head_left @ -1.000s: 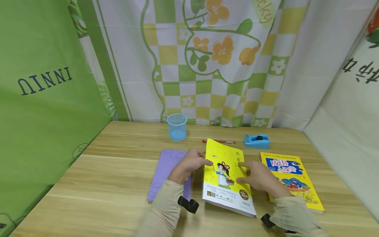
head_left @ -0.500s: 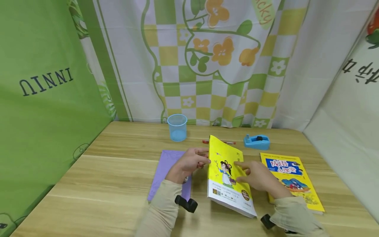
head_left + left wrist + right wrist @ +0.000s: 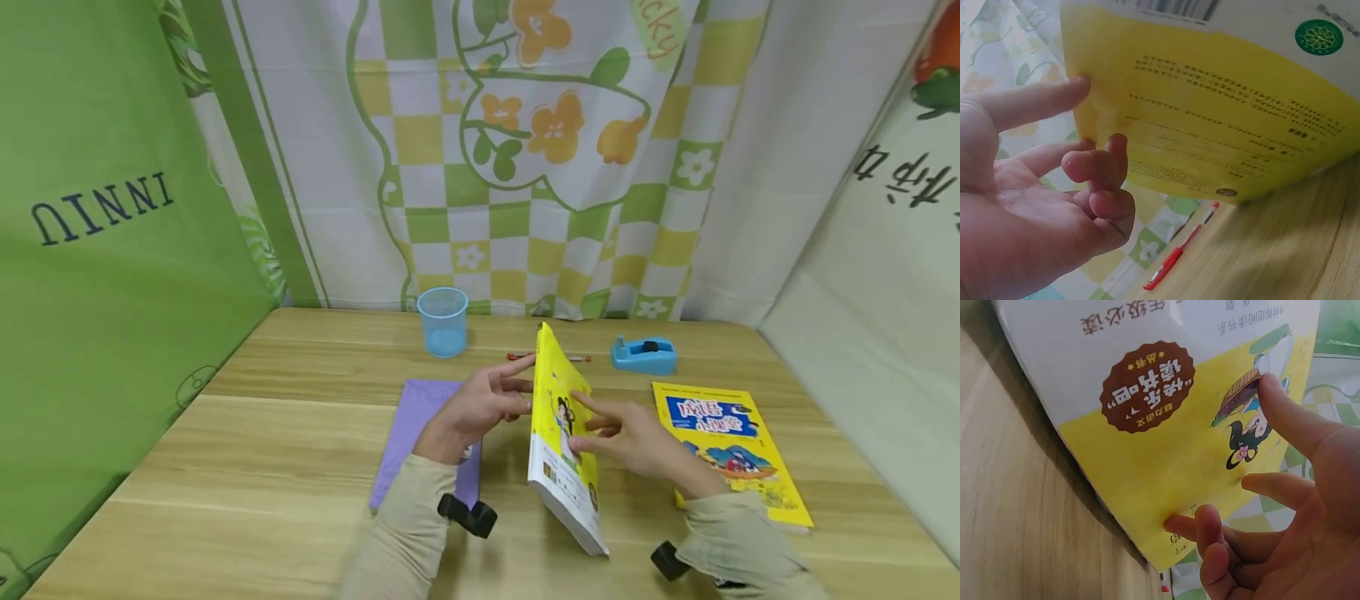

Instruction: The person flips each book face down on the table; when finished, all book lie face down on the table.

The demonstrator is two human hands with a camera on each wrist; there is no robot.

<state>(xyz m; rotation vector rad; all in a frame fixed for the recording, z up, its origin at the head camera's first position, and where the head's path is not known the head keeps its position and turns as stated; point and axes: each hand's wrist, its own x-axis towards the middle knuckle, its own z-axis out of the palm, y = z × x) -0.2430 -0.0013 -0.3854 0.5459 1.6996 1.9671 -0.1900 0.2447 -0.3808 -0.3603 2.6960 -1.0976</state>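
Note:
Between my two hands a yellow and white paperback book (image 3: 553,467) stands steeply tilted on its long edge, spine up and to the left. My left hand (image 3: 480,408) touches its back cover (image 3: 1210,112) near the spine with the thumb and a fingertip; the other fingers curl loosely. On the front cover (image 3: 1122,462), which shows a cartoon girl, the thumb and fingertips of my right hand (image 3: 633,437) press with the fingers spread. Beneath my left forearm lies a purple book (image 3: 420,417), partly covered.
A second yellow book (image 3: 738,458) lies flat on the right of the wooden table (image 3: 247,467). Toward the back are a blue transparent cup (image 3: 443,323), a red pen (image 3: 1172,259) partly behind the held book, and a blue tape dispenser (image 3: 643,357). Curtains enclose the table.
The book has turned from its front facing up to nearly on edge, its spine side rising. My right hand has shifted slightly left with it; my left fingers now lie behind the back cover.

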